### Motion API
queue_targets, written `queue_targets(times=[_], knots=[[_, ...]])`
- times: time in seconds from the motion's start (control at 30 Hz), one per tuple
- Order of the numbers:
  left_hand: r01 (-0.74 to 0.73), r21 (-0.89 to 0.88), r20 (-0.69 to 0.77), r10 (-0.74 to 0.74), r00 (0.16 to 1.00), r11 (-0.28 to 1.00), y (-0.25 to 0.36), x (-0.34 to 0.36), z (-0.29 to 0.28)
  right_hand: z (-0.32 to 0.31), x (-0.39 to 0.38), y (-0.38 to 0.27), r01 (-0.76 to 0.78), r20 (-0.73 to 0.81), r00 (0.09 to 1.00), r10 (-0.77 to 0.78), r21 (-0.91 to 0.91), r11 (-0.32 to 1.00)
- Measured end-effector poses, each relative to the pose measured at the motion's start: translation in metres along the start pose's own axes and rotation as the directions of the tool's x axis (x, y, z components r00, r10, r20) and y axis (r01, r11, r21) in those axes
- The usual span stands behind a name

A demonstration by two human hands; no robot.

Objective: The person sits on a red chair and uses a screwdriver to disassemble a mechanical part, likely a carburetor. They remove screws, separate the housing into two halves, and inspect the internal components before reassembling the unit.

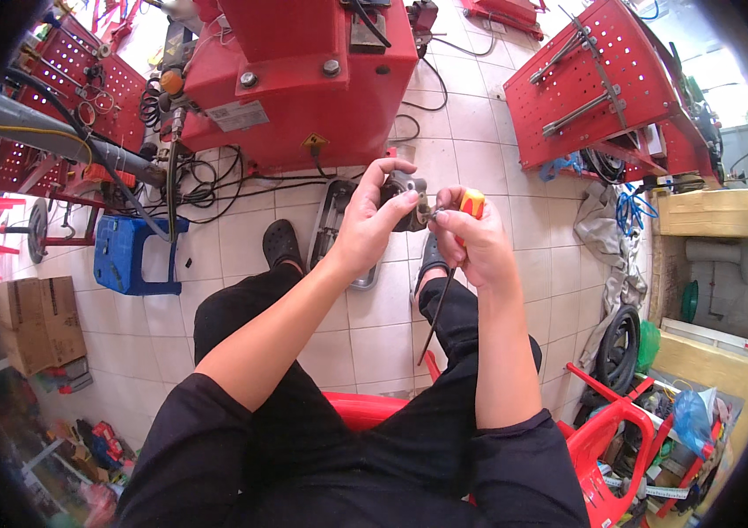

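My left hand (365, 220) is closed around a small metal part with a grey and dark body (418, 192), held above the floor between my feet. My right hand (479, 242) grips a screwdriver with a yellow and orange handle (472, 203); its long dark shaft (435, 317) points downward. The thumb and forefinger of that hand meet at the right side of the metal part, on a small piece I cannot make out. Behind and below my hands a grey metal tray (347, 187) lies on the tiles, with tools or parts in it, partly hidden.
A red machine (294, 106) with cables around its base stands ahead; red perforated racks (567, 123) flank it. A blue stool (132, 264) and cardboard boxes (39, 321) are at left. A red chair (603, 449), tyres (620, 343) and yellow boards (708, 211) are at right.
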State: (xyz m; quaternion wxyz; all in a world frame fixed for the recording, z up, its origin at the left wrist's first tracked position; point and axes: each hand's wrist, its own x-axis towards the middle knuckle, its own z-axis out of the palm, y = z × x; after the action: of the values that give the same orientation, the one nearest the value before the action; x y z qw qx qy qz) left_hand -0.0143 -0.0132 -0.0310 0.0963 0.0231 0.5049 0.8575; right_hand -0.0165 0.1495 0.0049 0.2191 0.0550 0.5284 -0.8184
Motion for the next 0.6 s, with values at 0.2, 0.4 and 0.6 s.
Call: queue_targets(times=[0.2, 0.4, 0.6], knots=[[-0.032, 0.061, -0.069, 0.036, 0.997, 0.998, -0.008, 0.009, -0.001, -0.013, 0.018, 0.0, -0.062, 0.005, 0.998, 0.063, -0.059, 0.996], [0.09, -0.096, -0.109, -0.1, 0.989, 0.991, -0.012, 0.01, -0.004, -0.01, 0.014, -0.002, -0.111, 0.062, 0.992, 0.11, 0.004, 0.994], [0.074, -0.115, 0.022, -0.072, 0.997, 0.991, -0.016, 0.007, -0.001, -0.009, 0.007, -0.003, -0.117, 0.128, 0.987, 0.101, 0.127, 0.985]])
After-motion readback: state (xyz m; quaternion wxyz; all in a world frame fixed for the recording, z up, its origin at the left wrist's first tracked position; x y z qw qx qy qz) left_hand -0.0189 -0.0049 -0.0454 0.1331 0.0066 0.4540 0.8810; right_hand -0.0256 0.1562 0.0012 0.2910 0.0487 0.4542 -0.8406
